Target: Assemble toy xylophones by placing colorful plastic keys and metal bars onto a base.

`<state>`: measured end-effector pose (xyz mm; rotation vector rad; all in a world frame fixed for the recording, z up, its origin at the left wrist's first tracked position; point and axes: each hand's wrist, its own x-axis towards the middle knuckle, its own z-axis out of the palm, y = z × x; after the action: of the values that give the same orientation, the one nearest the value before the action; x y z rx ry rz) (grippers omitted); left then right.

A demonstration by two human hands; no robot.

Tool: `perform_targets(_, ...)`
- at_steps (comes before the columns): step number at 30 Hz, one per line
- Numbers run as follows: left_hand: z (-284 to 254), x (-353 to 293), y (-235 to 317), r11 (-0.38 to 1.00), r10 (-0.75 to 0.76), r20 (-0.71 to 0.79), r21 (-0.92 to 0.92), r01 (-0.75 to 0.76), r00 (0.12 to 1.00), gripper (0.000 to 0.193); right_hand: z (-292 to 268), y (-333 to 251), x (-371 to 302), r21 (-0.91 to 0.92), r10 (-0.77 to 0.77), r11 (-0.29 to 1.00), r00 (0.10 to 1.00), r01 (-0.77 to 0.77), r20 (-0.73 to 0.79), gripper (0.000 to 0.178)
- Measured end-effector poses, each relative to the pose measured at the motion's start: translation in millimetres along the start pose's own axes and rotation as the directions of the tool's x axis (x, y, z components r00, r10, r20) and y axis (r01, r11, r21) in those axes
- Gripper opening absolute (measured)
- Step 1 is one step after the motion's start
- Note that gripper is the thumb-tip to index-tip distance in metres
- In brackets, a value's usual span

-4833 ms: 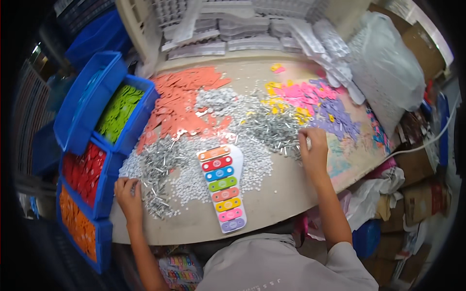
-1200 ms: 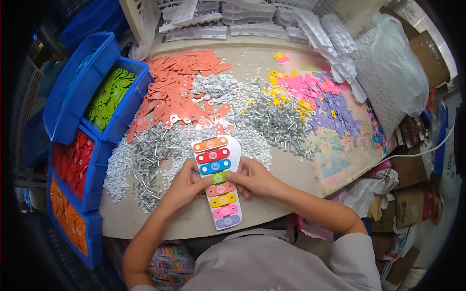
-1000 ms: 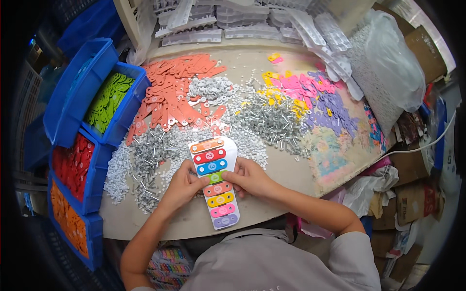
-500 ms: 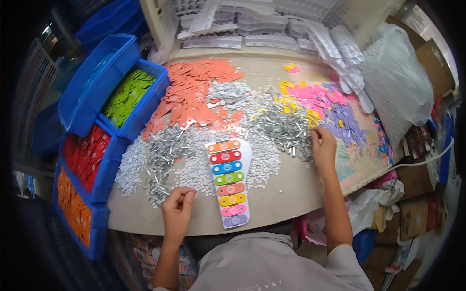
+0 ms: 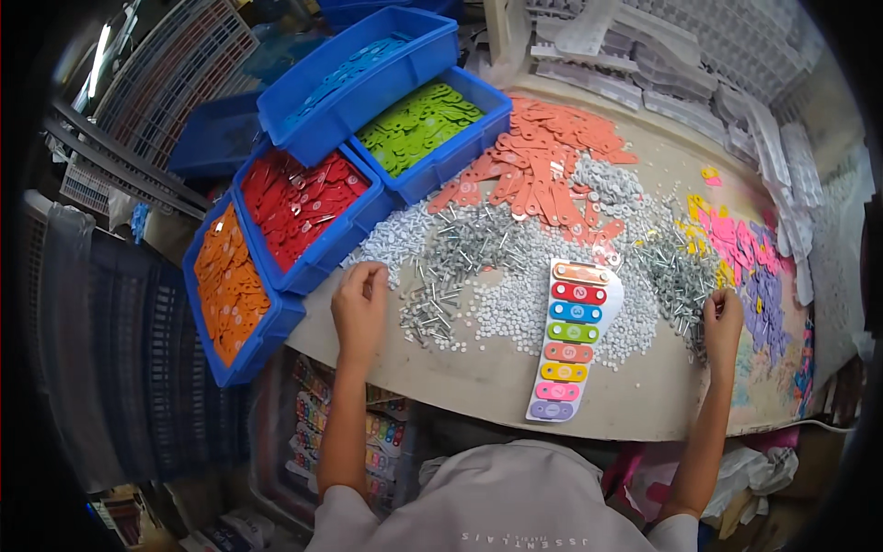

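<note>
A toy xylophone (image 5: 572, 333) lies upright before me on the table, its white base carrying several coloured bars. White dots show at the ends of the upper bars; the lower bars have darker holes. My left hand (image 5: 361, 308) is at the left, fingers curled together beside a heap of small white pieces (image 5: 391, 241). At the right, my right hand (image 5: 723, 317) has its fingertips pinched at the edge of a heap of silver pins (image 5: 679, 271). Whatever either hand holds is too small to make out. Another heap of silver pins (image 5: 471, 244) lies between the left hand and the xylophone.
Blue bins at the left hold orange bars (image 5: 230, 285), red bars (image 5: 299, 202), green bars (image 5: 418, 129) and blue bars (image 5: 354, 69). Loose coral bars (image 5: 543, 166), pink bars (image 5: 731, 235) and purple bars (image 5: 765, 304) spread over the table. Clear plastic trays (image 5: 662, 64) stack behind.
The view has swung left, so the table appears shifted right. My left hand has moved away from the xylophone, farther left and forward to the white pieces. My right hand stays by the pins.
</note>
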<state>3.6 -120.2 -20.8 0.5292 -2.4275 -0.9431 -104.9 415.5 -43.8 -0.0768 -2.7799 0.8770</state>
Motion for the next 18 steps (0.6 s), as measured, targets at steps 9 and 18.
perform_targets(9,27.8,30.7,-1.0,0.920,0.230,0.195,0.276,-0.278,0.953,0.012,-0.7,-37.5,-10.7,-0.098,-0.058,0.994,0.992,0.047,-0.110,0.027)
perform_targets(18,33.4,29.6,0.2,0.876,0.292,0.195,0.339,-0.344,0.936,0.014,-22.3,-67.6,-41.1,-0.263,-0.057,0.964,0.993,0.028,-0.103,0.039)
